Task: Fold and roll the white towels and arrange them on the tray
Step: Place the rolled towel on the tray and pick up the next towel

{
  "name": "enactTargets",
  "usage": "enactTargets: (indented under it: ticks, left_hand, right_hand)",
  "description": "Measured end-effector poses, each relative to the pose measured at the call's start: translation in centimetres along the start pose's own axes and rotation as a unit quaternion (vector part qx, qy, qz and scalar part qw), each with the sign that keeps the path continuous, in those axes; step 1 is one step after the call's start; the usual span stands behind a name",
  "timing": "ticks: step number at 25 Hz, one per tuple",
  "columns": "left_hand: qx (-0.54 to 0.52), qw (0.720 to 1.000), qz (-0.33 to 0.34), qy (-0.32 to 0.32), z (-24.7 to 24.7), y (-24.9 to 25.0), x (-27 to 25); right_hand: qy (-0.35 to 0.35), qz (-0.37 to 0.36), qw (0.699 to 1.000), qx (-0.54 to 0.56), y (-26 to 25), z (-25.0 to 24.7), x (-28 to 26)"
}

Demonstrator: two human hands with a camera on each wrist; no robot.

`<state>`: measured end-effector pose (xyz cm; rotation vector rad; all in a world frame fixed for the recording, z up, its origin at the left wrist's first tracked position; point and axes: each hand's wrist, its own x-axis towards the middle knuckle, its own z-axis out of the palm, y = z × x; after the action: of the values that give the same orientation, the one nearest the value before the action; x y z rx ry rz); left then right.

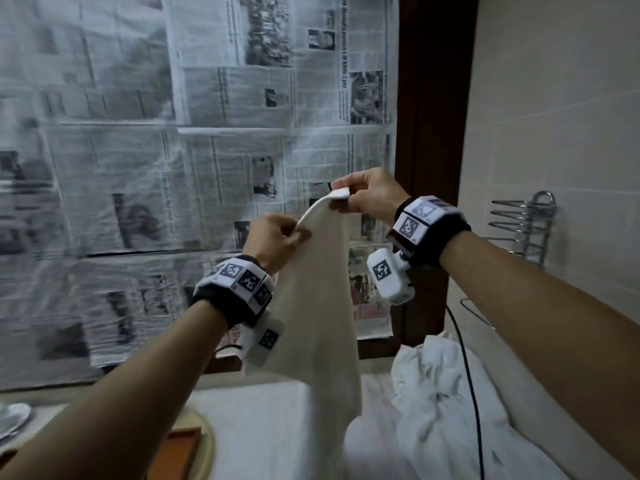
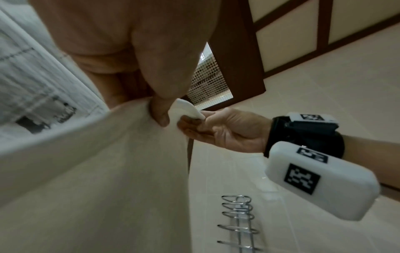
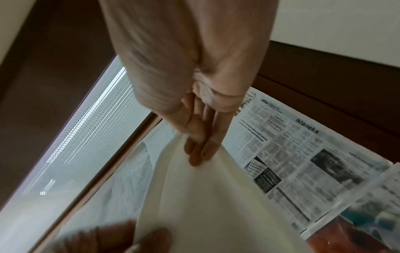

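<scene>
So that it could hang straight for folding, the white towel (image 1: 317, 306) was held above the table (image 1: 256, 431), its top edge pinched by 2 hands, left hand (image 1: 273, 237) and right hand (image 1: 367, 195), near the crumpled towels (image 1: 440, 393).

newspaper (image 1: 104, 168) print blurred, tray (image 1: 197, 441) cut off under left forearm, towel (image 1: 318, 323) bottom hidden

— How many towels do you count?
— One held-up towel (image 1: 318, 323), one crumpled heap of white towels (image 1: 440, 403) below.
— Anything else?
— One tray (image 1: 204, 441), one wire rack (image 1: 530, 223), my two hands.
</scene>
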<state>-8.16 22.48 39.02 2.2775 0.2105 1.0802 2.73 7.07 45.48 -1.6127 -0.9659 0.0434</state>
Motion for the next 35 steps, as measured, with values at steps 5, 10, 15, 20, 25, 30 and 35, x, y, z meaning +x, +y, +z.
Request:
enactTargets:
  ticks: [5, 10, 15, 20, 25, 30, 35]
  left_hand:
    - [0.095, 0.994, -0.005, -0.044, -2.9, -2.2, -0.5]
    - [0.259, 0.946, -0.007, -0.196, -7.0, -5.5, -1.6]
    - [0.301, 0.947, 0.005, -0.114, -11.6, -5.8, -0.1]
    - [0.312, 0.949, -0.025, -0.038, -14.6, -4.9, 2.9]
    - [0.267, 0.96, 0.031, 0.073, -15.7, -4.5, 3.2]
    - [0.206, 0.972, -0.017, 0.114, -15.8, -4.6, 3.2]
    - [0.018, 0.986, -0.059, 0.152, -17.5, -1.3, 2.9]
  right_hand:
    - [0.11, -0.019, 0.993, -0.03, -0.4, 0.8, 0.3]
    - [0.184, 0.002, 0.979, -0.091, -0.1, -1.5, 1.0]
    - [0.219, 0.029, 0.968, -0.122, -0.1, -2.5, 0.8]
    - [0.261, 0.019, 0.953, -0.154, -1.4, -4.1, 1.1]
    - [0.264, -0.005, 0.95, -0.168, -1.6, -5.6, 1.7]
    - [0.273, -0.017, 0.953, -0.132, -1.0, -4.5, 0.8]
    - [0.23, -0.025, 0.973, -0.007, -2.5, -4.2, -0.9]
